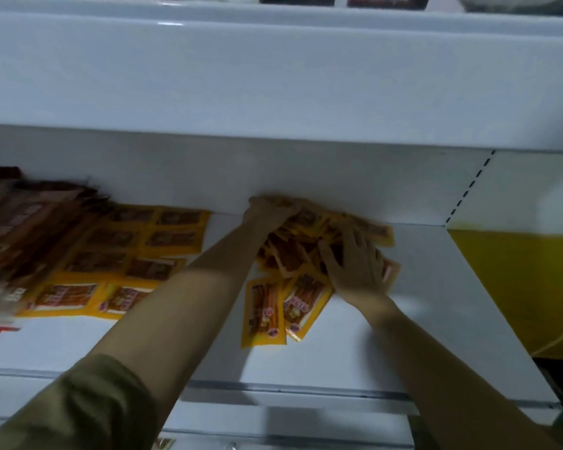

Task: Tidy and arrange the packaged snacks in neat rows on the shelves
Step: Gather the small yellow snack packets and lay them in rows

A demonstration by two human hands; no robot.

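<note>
A loose heap of yellow snack packets [293,254] lies at the back middle of the white shelf [436,319]. My left hand [267,211] reaches to the back of the heap, fingers curled over packets by the rear wall. My right hand [355,264] lies flat on the heap's right side, fingers spread. Two packets [264,311] stick out toward the front of the heap. To the left, the same yellow packets [117,254] lie flat in tidy rows.
Brown packets [17,228] overlap in a stack at the far left. The upper shelf [273,92] hangs low over the work area. A yellow wall [517,287] stands beyond the shelf's right end. A lower shelf edge [290,417] shows beneath.
</note>
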